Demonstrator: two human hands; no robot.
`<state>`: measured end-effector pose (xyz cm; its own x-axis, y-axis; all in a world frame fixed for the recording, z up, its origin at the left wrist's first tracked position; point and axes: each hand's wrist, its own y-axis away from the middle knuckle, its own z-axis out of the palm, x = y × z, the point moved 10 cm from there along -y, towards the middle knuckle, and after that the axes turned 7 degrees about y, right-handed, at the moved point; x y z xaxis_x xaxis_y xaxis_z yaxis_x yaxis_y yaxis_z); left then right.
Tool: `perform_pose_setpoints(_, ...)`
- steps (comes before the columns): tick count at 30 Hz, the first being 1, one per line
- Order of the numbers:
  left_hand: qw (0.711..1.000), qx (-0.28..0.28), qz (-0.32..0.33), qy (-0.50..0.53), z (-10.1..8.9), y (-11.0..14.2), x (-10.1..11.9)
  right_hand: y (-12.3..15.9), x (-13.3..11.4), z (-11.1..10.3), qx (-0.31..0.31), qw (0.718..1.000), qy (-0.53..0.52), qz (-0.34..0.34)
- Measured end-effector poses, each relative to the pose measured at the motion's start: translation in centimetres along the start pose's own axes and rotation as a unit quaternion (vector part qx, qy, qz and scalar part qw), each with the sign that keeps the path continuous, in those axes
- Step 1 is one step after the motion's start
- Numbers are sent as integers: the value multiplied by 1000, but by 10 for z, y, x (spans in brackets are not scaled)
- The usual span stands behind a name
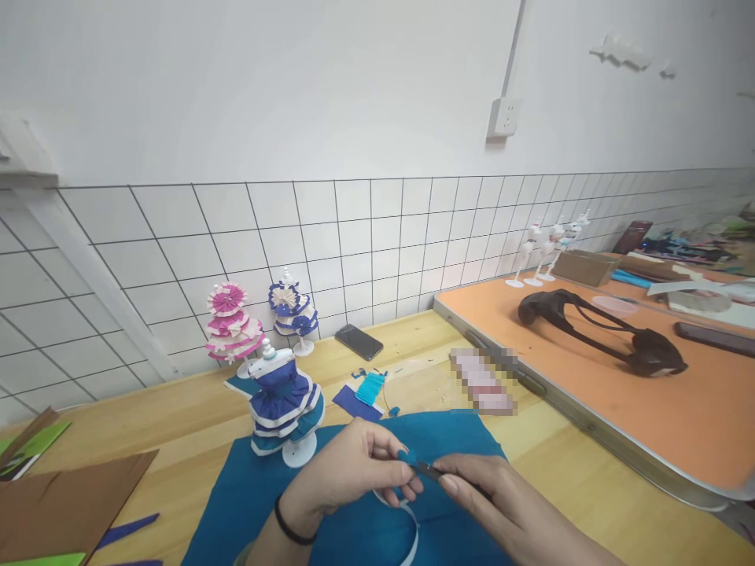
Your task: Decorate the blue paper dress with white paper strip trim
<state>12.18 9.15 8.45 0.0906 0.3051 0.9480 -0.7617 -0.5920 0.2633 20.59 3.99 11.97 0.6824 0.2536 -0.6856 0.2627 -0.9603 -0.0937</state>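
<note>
My left hand (354, 465) is closed in a pinch on a small teal paper piece (403, 454), with a white paper strip (406, 511) looping below it. My right hand (495, 491) grips dark tweezers (429, 470), whose tip meets the teal piece. Both hands hover over a large teal paper sheet (265, 503) on the wooden table (177, 409). Just left of my left hand stands a small mannequin in a blue and white paper dress (283, 405).
Pink (231, 324) and blue (293, 308) paper dresses stand by the wire grid wall. A phone (359, 342), paper scraps (364, 393) and a clear sheet (421, 385) lie beyond my hands. Brown paper (64, 503) lies left. An orange table (649, 393) with a black headset (602, 330) is right.
</note>
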Motion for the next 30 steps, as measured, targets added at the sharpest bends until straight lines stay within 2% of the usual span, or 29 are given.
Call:
perform_pose_setpoints(5, 1000, -12, 5, -3, 2, 0, 2, 0, -2, 1, -17, 1000, -8, 1)
perform_pose_setpoints(30, 1000, -3, 10, 3, 0, 0, 2, -3, -2, 0, 1, 1000, 13, -12)
